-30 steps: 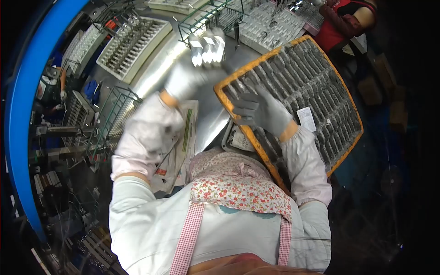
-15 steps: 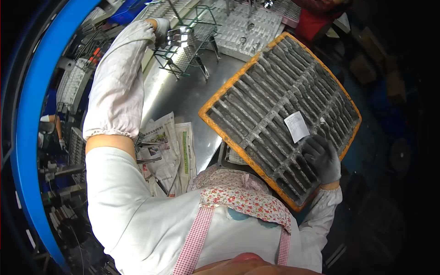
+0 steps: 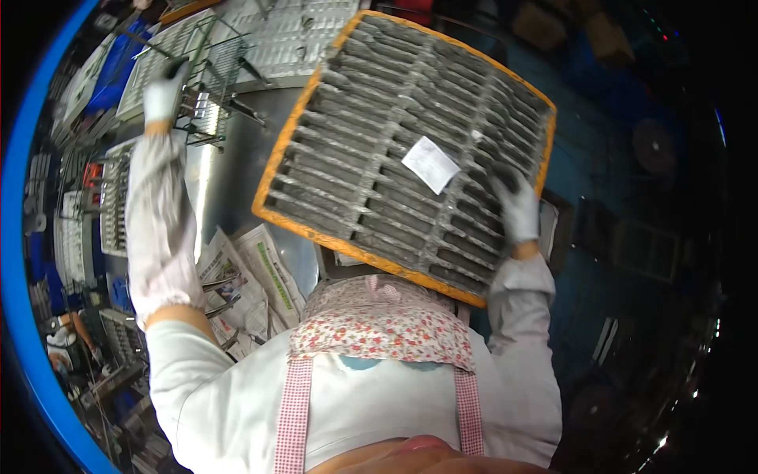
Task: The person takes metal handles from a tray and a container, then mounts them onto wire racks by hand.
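Observation:
A large grey slotted tray with an orange rim fills the middle of the view, above the front of the apron. My right hand, in a white glove with dark fingers, is closed on its right part, fingertips hooked among the slots. A white paper slip lies on the tray. At the far left my left hand, gloved alike, reaches out with curled fingers against the side of a green wire rack. Shiny metal pieces show at the rack near that hand; the fingers' exact grip is partly hidden.
The rack stands on a metal table. Newspaper with thin metal tools lies at its near edge. A pale patterned panel is behind. A blue curved frame runs down the left. Brown boxes stand at the back right.
The view has turned, and the tray appears further left and higher, with my right hand still on it. My left arm is straighter; its hand remains by the rack.

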`<state>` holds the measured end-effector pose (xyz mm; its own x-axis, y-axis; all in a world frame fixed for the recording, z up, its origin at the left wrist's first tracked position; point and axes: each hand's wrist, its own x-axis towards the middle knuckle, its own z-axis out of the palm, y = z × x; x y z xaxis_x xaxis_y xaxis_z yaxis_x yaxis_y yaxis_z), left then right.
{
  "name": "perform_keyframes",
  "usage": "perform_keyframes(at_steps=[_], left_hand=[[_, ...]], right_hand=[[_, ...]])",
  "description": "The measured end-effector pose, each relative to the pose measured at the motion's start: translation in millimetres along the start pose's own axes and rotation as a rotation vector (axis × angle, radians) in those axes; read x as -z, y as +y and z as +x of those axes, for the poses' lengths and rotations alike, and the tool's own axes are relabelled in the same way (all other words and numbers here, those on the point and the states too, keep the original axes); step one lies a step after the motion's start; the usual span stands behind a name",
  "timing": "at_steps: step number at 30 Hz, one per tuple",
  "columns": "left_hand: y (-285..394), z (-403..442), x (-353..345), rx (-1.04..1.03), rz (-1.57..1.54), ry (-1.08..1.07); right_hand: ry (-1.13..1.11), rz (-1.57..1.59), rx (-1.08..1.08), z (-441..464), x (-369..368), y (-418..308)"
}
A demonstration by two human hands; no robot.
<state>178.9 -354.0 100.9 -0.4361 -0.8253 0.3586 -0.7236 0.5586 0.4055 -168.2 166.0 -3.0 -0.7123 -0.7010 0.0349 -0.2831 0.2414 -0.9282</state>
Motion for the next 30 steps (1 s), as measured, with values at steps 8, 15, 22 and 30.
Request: perform_keyframes(at_steps=[8, 15, 22, 30], left_hand=[[156.8, -222.4, -49.4, 0.237, -0.679, -0.246], [219.3, -311.2, -102.5, 0.71, -1.46, -0.718], [247.0, -324.3, -121.2, 0.852, -1.447, -0.699], [234.3, -293.9, -138.7, 0.786, -1.387, -0.645]], right_hand=[[-0.091, -0.971, 0.089, 52.9, -88.2, 4.4], [-0.142, -0.172, 0.126, -13.4, -97.0, -48.2], [-0.021, -0.196, 0.198, -63.2, -71.7, -18.3], [-0.096, -0.352, -0.749, -154.7, 51.9, 83.0]])
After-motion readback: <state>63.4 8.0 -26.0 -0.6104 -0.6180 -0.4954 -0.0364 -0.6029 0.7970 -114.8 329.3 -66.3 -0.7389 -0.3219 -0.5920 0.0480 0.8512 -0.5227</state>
